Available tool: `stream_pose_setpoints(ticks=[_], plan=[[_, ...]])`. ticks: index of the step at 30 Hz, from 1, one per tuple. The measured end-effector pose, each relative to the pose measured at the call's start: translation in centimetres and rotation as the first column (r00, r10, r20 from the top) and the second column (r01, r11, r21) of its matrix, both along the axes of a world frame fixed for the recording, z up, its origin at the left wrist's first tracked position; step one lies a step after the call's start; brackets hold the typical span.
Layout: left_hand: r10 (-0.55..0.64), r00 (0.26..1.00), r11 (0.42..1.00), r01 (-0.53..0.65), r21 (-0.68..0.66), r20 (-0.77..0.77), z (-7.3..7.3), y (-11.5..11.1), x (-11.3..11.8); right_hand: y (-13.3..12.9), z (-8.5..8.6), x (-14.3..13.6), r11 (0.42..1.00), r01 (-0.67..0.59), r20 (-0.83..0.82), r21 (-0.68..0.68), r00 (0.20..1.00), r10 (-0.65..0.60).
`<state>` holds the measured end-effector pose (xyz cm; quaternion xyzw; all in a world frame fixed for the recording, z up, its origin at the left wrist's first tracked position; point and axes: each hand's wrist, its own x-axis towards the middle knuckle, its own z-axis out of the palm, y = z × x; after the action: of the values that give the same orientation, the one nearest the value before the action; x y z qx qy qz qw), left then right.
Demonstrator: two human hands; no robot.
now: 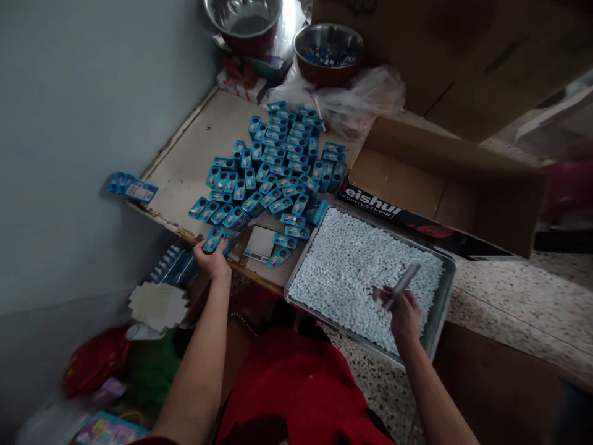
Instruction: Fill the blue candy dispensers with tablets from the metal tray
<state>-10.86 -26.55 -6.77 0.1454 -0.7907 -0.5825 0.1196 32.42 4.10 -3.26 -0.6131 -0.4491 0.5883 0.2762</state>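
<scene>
My left hand (214, 260) is closed on a small blue container (215, 240) at the table's near edge. Over a metal tray (448, 309) full of small pale pellets (347, 272), my right hand (404, 310) grips a greyish scoop-like tool (404, 281), blurred by motion. Many upright blue containers (275, 154) with dark round openings stand crowded on the table (194, 136). A small digital scale (260, 242) sits between my hands, with a few blue containers beside it.
An open cardboard box (417, 179) stands behind the tray. Two metal bowls (328, 52) (245, 25) and clear plastic wrap (365, 96) are at the back. Blue packs (132, 187) lie at the left corner. Bags and papers (157, 304) are below left.
</scene>
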Motion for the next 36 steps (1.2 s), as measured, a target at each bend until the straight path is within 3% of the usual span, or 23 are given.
stream_pose_setpoints(ticks=[3, 6, 8, 11, 13, 16, 18, 20, 23, 26, 29, 33, 35, 36], plan=[[0.074, 0.997, 0.995, -0.073, -0.065, 0.000, -1.7, 1.0, -2.9, -2.7, 0.5, -2.9, 0.990, -0.015, -0.076, -0.138, 0.997, 0.004], [0.051, 0.999, 0.994, -0.052, -0.095, -0.014, -2.2, 1.1, -3.9, -4.4, 0.6, -7.0, 0.988, -0.130, -0.144, -0.080, 0.983, 0.117], [-0.018, 0.999, 0.995, 0.015, -0.094, -0.027, -1.8, 0.4, -2.3, -4.1, 0.7, -10.6, 0.968, -0.251, -0.109, 0.002, 0.962, 0.249], [-0.188, 0.982, 0.972, 0.182, -0.150, -0.029, -0.3, -0.6, 3.7, -1.5, 0.7, -17.3, 0.904, -0.396, 0.127, 0.162, 0.917, 0.379], [-0.428, 0.904, 0.880, 0.411, -0.239, -0.020, 0.6, -0.7, 8.6, 1.1, 0.7, -22.2, 0.842, -0.478, 0.297, 0.249, 0.866, 0.403], [-0.738, 0.674, 0.618, 0.656, -0.433, -0.034, 1.3, 0.4, 13.7, 4.6, 0.3, -28.6, 0.749, -0.592, 0.486, 0.300, 0.770, 0.413], [-0.817, 0.574, 0.513, 0.692, -0.508, -0.044, 1.4, 1.7, 14.6, 6.0, -0.2, -31.4, 0.700, -0.656, 0.562, 0.283, 0.704, 0.433], [-0.843, 0.535, 0.470, 0.694, -0.545, -0.046, 1.2, 3.2, 13.9, 6.2, -0.7, -32.9, 0.662, -0.705, 0.607, 0.255, 0.649, 0.459], [-0.866, 0.498, 0.422, 0.696, -0.581, -0.032, 0.9, 5.5, 12.1, 4.8, -0.6, -33.1, 0.666, -0.696, 0.622, 0.269, 0.653, 0.432], [-0.851, 0.524, 0.409, 0.683, -0.605, 0.016, 0.5, 7.7, 11.4, 2.9, 0.6, -31.0, 0.694, -0.614, 0.558, 0.376, 0.748, 0.359], [-0.807, 0.587, 0.427, 0.654, -0.624, 0.063, 0.0, 10.2, 11.7, 2.2, 2.4, -25.9, 0.718, -0.552, 0.510, 0.424, 0.800, 0.315], [-0.789, 0.612, 0.474, 0.659, -0.584, 0.050, -0.1, 13.0, 11.6, 3.0, 4.2, -17.3, 0.813, -0.492, 0.655, 0.311, 0.731, 0.191], [-0.792, 0.609, 0.491, 0.682, -0.542, 0.048, 0.0, 13.5, 11.2, 2.7, 4.5, -15.1, 0.841, -0.462, 0.639, 0.282, 0.744, 0.194], [-0.800, 0.599, 0.492, 0.699, -0.519, 0.049, 0.1, 13.4, 11.1, 2.2, 4.3, -14.9, 0.854, -0.463, 0.578, 0.240, 0.774, 0.257]])
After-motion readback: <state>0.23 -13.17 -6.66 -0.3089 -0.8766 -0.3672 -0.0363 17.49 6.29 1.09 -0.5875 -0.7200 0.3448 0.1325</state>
